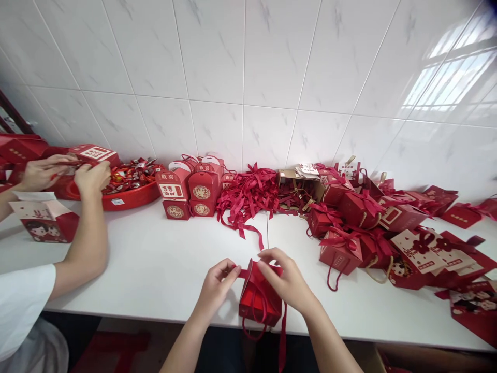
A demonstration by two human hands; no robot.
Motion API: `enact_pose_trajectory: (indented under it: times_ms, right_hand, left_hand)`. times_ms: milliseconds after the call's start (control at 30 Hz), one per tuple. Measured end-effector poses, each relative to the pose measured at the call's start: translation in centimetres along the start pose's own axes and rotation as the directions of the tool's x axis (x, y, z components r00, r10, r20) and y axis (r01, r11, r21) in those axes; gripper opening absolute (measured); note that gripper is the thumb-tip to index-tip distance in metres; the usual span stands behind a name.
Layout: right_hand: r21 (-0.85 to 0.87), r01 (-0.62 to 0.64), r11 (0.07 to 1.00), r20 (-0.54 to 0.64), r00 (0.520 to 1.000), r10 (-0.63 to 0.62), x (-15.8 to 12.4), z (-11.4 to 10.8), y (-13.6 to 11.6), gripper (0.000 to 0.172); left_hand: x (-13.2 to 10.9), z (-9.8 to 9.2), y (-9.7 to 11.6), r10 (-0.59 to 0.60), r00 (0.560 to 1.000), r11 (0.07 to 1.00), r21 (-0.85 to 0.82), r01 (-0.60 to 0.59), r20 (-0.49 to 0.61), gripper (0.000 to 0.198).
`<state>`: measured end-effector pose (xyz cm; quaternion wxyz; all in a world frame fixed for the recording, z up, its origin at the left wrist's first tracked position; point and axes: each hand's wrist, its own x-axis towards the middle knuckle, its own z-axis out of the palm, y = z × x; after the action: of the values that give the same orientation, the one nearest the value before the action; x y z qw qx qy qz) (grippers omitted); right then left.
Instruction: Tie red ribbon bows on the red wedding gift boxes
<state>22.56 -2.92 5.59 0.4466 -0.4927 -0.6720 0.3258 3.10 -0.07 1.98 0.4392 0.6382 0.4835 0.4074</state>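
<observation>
A small red gift box (259, 300) with cord handles stands at the white table's (163, 269) near edge. My left hand (216, 286) pinches a red ribbon (243, 273) at the box's upper left corner. My right hand (286, 280) is closed on the box's top flap, fingers curled over it. A loose end of ribbon hangs down below the table edge at the box's right side.
A pile of loose red ribbons (248, 197) lies at the back centre. Finished red boxes (194, 189) stand left of it, and a heap of boxes and bags (388, 233) fills the right. Another person's hands (66, 173) work over a red candy basin (128, 194) at left.
</observation>
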Motion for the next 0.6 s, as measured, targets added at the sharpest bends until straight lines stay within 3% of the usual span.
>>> enact_pose_trajectory:
  times_ms: [67, 133, 167, 233, 333, 367, 467, 533, 600]
  right_hand:
    - [0.039, -0.048, 0.998, -0.158, 0.986, 0.054, -1.6, -1.3, 1.1, 0.021]
    - [0.079, -0.124, 0.989, -0.221, 0.965, 0.138, -3.3, -2.3, 2.5, 0.024]
    - [0.096, -0.163, 0.982, -0.218, 0.959, 0.181, -4.1, -2.7, 3.3, 0.025]
    - [0.115, -0.231, 0.966, -0.165, 0.955, 0.247, -5.4, -2.7, 4.4, 0.029]
    - [0.163, -0.283, 0.945, -0.051, 0.954, 0.294, -6.4, -1.7, 5.4, 0.032]
    - [0.192, -0.290, 0.938, -0.017, 0.954, 0.298, -6.6, -1.2, 5.6, 0.032]
    - [0.295, -0.279, 0.914, 0.013, 0.957, 0.288, -6.6, 0.2, 5.8, 0.027]
    - [0.362, -0.252, 0.897, -0.029, 0.959, 0.281, -6.5, 0.9, 6.0, 0.025]
    - [0.436, -0.228, 0.871, -0.070, 0.956, 0.285, -6.5, 1.3, 5.9, 0.025]
  left_hand:
    - [0.2, -2.3, -2.1, 0.018, 0.993, 0.940, 0.341, 0.023, -0.116, 0.026]
    - [0.4, -4.6, -4.0, -0.048, 0.940, 0.751, 0.608, 0.256, -0.337, 0.018]
    - [0.4, -5.5, -4.7, -0.052, 0.899, 0.684, 0.640, 0.349, -0.434, 0.015]
    - [0.6, -6.2, -5.1, 0.011, 0.879, 0.713, 0.620, 0.327, -0.476, 0.016]
    - [0.7, -4.4, -3.7, 0.063, 0.960, 0.931, 0.363, 0.043, -0.273, 0.022]
    - [0.7, -3.3, -3.0, 0.032, 0.982, 0.972, 0.234, 0.012, -0.186, 0.024]
    - [0.4, 0.1, -0.9, -0.004, 0.998, 1.000, -0.008, 0.004, 0.056, 0.026]
    - [0.2, 1.6, -0.2, 0.024, 0.994, 0.999, -0.034, -0.021, 0.108, 0.023]
    - [0.0, 2.2, -0.1, 0.042, 0.996, 0.999, -0.004, -0.041, 0.081, 0.021]
